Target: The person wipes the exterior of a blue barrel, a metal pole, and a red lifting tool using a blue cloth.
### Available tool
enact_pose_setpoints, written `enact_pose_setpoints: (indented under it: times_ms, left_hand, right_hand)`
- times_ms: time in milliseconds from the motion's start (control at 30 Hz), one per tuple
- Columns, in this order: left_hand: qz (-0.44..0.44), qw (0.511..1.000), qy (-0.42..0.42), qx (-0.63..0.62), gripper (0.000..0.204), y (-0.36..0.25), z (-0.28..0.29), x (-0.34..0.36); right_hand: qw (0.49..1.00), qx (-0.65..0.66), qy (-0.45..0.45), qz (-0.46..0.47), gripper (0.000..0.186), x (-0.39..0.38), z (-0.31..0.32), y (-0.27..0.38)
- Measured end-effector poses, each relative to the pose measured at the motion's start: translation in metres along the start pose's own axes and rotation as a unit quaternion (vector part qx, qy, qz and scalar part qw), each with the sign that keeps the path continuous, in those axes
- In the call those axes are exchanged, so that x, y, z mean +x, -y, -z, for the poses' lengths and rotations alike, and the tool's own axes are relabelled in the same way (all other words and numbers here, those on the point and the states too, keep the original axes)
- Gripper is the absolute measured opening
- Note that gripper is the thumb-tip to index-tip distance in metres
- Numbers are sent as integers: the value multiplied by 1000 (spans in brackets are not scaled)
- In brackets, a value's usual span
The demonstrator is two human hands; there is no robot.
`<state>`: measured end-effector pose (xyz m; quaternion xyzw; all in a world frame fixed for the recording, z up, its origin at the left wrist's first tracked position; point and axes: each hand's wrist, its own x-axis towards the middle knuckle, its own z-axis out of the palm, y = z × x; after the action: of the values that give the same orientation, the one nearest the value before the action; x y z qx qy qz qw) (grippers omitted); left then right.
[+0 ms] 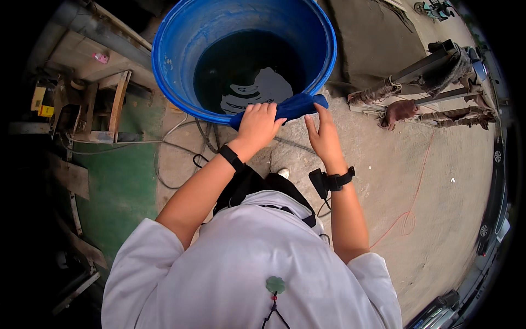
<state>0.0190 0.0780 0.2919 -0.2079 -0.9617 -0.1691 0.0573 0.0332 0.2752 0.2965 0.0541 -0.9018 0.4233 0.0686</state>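
A large blue plastic barrel (161, 71) stands in front of me with dark water (219, 71) in it. Across its near rim lies a bunched dark blue cloth (296, 107). My left hand (257, 123) is closed over the cloth, knuckles up, the thumb pointing right along it. At the cloth's right end, my right hand (326, 137) has its thumb and fingers apart, fingertips against the fabric. The undersides of the cloth and of the right fingers are hidden. A black band (231, 158) circles the left wrist, and a strapped black device (329, 180) is on the right.
Cables (181, 145) lie on the floor left of my feet. A metal rack with brown cloths (400, 112) stands at right. A wooden frame (118, 104) is at left beside green flooring (126, 186). An orange cord (406, 214) crosses the concrete; cars (490, 203) stand far right.
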Motion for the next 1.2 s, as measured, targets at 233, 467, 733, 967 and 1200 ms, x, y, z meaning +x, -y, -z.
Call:
enact_pose_setpoints:
  times_ms: [233,467,733,967,1200]
  left_hand:
    - [-15,999,-26,23,41,7,-1,-7]
    - [-23,983,-64,-170,32,-5,22,1]
    - [-53,929,-59,-361,40,-27,17,4]
    - [-107,922,-5,-373,21,-2,5,13]
    - [-6,947,34,-321,13,53,58,-24]
  right_hand:
    - [823,424,189,-326,66,-4,-62,-27]
    - [760,504,134,-389,43,3,-77,-31]
    - [960,179,-209,-39,30,60,53,13]
    - [835,-444,258,200,54,152,22,7]
    - [588,-410,697,-7,66,156,-57,27]
